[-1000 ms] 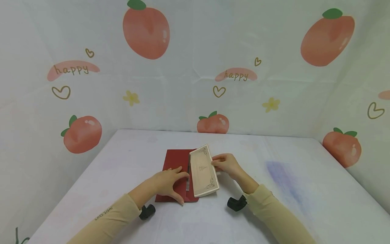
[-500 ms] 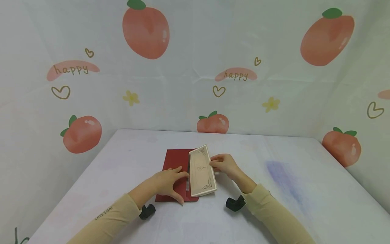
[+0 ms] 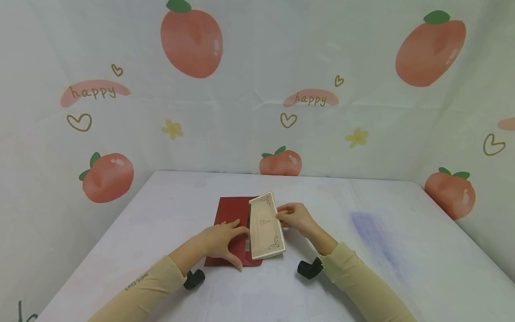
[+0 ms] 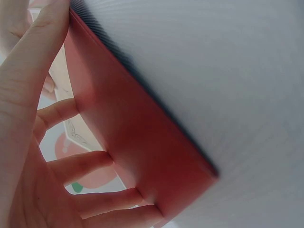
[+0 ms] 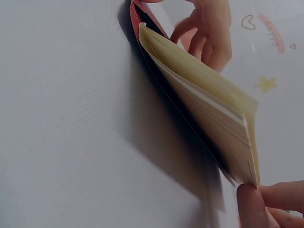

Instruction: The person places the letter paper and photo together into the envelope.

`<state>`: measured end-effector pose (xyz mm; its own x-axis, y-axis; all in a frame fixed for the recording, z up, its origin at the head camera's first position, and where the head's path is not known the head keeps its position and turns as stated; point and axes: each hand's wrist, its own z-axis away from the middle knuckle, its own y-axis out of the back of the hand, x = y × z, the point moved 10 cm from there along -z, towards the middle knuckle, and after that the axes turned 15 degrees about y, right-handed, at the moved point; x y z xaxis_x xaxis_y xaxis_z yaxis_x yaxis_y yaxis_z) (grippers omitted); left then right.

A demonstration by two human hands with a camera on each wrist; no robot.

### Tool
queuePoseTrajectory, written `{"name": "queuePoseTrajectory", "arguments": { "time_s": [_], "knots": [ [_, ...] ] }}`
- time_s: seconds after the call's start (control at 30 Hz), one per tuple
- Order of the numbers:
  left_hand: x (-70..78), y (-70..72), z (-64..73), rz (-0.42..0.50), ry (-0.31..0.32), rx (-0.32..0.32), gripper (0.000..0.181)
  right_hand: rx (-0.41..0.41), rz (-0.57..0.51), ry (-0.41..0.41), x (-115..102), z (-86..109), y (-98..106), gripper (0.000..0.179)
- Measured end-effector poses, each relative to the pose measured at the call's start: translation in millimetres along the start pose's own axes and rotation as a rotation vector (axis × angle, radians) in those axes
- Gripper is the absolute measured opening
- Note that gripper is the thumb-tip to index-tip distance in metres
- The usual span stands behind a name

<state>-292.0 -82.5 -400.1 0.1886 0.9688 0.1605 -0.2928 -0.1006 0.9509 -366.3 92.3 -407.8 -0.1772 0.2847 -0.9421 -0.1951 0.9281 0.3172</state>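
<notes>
On the table lies a flat red sleeve (image 3: 235, 209), with a dark strip (image 3: 248, 243) along its right opening. My left hand (image 3: 221, 239) rests on it, fingers spread. Its fingertips touch the red surface in the left wrist view, the thumb at the near edge. A cream folded card (image 3: 266, 228) with dark corner ornaments leans over the sleeve's right part, its right side raised. My right hand (image 3: 295, 215) pinches that right edge between thumb and fingers. In the right wrist view the card (image 5: 209, 111) shows several layers, its far edge at the red sleeve's opening.
A white cloth covers the table (image 3: 346, 286), with a purple stain (image 3: 378, 241) on the right. Behind it hangs a peach-print backdrop (image 3: 249, 67). Black wrist-worn devices (image 3: 310, 269) sit under both cuffs.
The card has shifted slightly left over the sleeve, and my right hand has moved left with it. In the last half second it barely moves. My left hand stays in place.
</notes>
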Motion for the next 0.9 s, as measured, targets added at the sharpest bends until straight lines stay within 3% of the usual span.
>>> {"name": "queuePoseTrajectory", "arguments": {
  "time_s": [0.57, 0.9],
  "knots": [
    [-0.4, 0.3, 1.6, 0.004, 0.004, -0.006, 0.086, -0.050, -0.014, -0.003, -0.3, 2.6, -4.0, 0.028],
    [-0.5, 0.2, 0.8, -0.004, 0.001, -0.002, 0.086, -0.032, -0.052, 0.030, -3.2, 4.1, -9.6, 0.029]
  ]
}}
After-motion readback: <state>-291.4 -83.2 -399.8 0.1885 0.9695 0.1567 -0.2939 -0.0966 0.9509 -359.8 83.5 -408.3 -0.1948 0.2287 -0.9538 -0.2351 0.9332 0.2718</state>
